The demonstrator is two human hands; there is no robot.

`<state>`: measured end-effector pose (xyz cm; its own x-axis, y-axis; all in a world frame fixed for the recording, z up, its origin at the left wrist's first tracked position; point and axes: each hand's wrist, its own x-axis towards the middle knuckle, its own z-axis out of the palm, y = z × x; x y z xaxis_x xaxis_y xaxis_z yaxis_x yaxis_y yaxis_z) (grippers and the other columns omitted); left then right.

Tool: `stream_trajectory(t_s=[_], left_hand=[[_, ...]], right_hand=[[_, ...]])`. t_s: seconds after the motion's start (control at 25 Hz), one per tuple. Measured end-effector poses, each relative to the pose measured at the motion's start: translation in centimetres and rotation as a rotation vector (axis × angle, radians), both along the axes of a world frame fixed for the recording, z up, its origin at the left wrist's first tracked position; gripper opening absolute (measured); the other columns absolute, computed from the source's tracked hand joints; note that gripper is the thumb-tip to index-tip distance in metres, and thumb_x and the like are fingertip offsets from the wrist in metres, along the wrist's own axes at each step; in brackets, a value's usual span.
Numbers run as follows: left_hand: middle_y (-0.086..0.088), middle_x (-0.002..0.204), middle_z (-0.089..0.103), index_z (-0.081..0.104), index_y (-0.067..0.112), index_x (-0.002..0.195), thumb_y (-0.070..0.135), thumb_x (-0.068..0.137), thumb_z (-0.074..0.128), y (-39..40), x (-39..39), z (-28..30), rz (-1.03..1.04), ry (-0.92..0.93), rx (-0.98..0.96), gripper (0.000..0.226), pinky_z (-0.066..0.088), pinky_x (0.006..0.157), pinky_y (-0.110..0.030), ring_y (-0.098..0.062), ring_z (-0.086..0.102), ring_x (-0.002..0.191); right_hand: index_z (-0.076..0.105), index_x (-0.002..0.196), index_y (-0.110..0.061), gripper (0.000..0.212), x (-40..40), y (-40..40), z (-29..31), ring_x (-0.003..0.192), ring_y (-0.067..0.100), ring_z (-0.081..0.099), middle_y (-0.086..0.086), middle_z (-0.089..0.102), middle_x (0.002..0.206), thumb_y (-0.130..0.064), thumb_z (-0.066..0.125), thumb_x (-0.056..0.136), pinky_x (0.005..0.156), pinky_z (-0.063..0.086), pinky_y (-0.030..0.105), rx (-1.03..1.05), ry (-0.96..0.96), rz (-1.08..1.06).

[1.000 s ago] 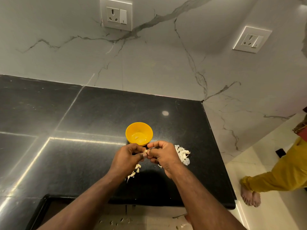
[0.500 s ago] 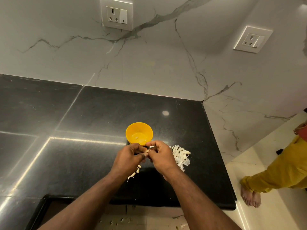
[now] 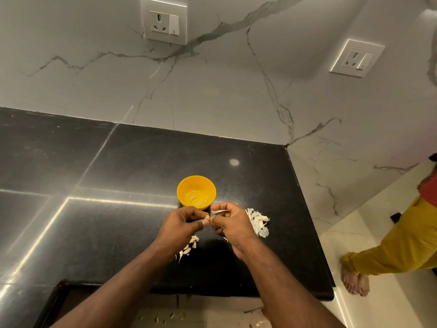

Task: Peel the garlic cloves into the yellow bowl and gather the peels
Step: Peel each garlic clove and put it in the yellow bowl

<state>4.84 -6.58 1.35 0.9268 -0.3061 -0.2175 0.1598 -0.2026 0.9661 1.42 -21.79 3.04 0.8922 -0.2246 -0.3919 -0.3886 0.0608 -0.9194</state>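
Observation:
A small yellow bowl [image 3: 183, 189] stands on the black counter [image 3: 118, 166] with a peeled clove or two inside. Just in front of it my left hand [image 3: 181, 227] and my right hand [image 3: 233, 224] meet, both pinching one garlic clove [image 3: 207, 218] between thumbs and fingertips. A thin strip of white peel [image 3: 218, 211] sticks out at my right fingers. A heap of white peels [image 3: 257, 222] lies right of my right hand. Several unpeeled cloves [image 3: 188, 248] lie under my left wrist, partly hidden.
The counter's right edge [image 3: 312, 228] and front edge drop to a pale floor, where another person's bare feet [image 3: 354, 281] and yellow trouser leg stand. Bits of peel lie on the floor below me. Two wall sockets [image 3: 164, 21] sit on the marble wall.
My hands have stayed at the same spot in front of the bowl, working the clove. My right fingers have shifted slightly and a strip of peel now shows there.

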Motion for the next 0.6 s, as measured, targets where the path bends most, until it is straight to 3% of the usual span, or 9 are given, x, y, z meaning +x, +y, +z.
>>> stream_trajectory(t_s=[0.12,0.24,0.32,0.4,0.52,0.6], left_hand=[[0.005,0.074,0.075,0.075,0.02,0.088,0.007,0.087,0.075,-0.1,0.0,0.1,0.03,0.022,-0.048,0.013,0.047,0.059,-0.016,-0.005,0.068,0.069],[0.003,0.074,0.074,0.075,0.015,0.092,0.013,0.094,0.068,0.1,-0.1,0.2,0.022,0.065,-0.066,0.007,0.048,0.062,-0.021,-0.007,0.067,0.069],[0.002,0.075,0.073,0.075,0.013,0.093,0.015,0.096,0.067,0.1,-0.3,0.1,0.004,0.086,-0.052,0.009,0.048,0.061,-0.021,-0.008,0.067,0.07],[-0.001,0.075,0.072,0.074,0.011,0.09,0.017,0.096,0.067,0.1,-0.5,0.0,-0.019,0.108,-0.057,0.011,0.048,0.06,-0.02,-0.011,0.066,0.07],[-0.005,0.076,0.07,0.073,0.008,0.088,0.019,0.097,0.064,0.1,-0.5,0.0,-0.062,0.135,-0.079,0.017,0.047,0.06,-0.022,-0.014,0.062,0.07],[-0.006,0.074,0.069,0.073,0.007,0.087,0.018,0.099,0.062,0.2,-0.5,0.1,-0.075,0.143,-0.087,0.019,0.046,0.06,-0.023,-0.014,0.061,0.069]], right_hand=[[0.068,0.097,-0.018,0.023,-0.2,-0.6,-0.8,0.068,0.013,0.062,0.002,0.069,0.079,0.0,0.066,0.083,0.065,0.052,0.032,-0.292,0.027,0.009],[0.076,0.094,-0.02,0.011,-0.5,-1.8,-1.3,0.083,0.012,0.068,-0.005,0.074,0.088,-0.014,0.07,0.087,0.077,0.055,0.029,-0.633,0.026,0.075],[0.079,0.097,-0.02,0.011,-0.7,-2.3,-0.9,0.086,0.011,0.068,-0.006,0.075,0.092,-0.021,0.07,0.09,0.077,0.051,0.025,-0.777,0.021,0.149],[0.078,0.104,-0.023,0.016,-0.7,-2.4,-0.5,0.087,0.005,0.065,-0.01,0.07,0.1,-0.019,0.071,0.09,0.083,0.053,0.026,-0.697,-0.067,0.15],[0.072,0.119,-0.024,0.029,-0.8,-1.5,0.2,0.094,0.0,0.066,-0.013,0.071,0.109,-0.015,0.071,0.091,0.09,0.054,0.023,-0.413,-0.129,0.239],[0.074,0.117,-0.024,0.027,-0.7,-0.9,0.0,0.101,0.002,0.068,-0.01,0.074,0.108,-0.016,0.073,0.091,0.094,0.055,0.025,-0.368,-0.141,0.251]])
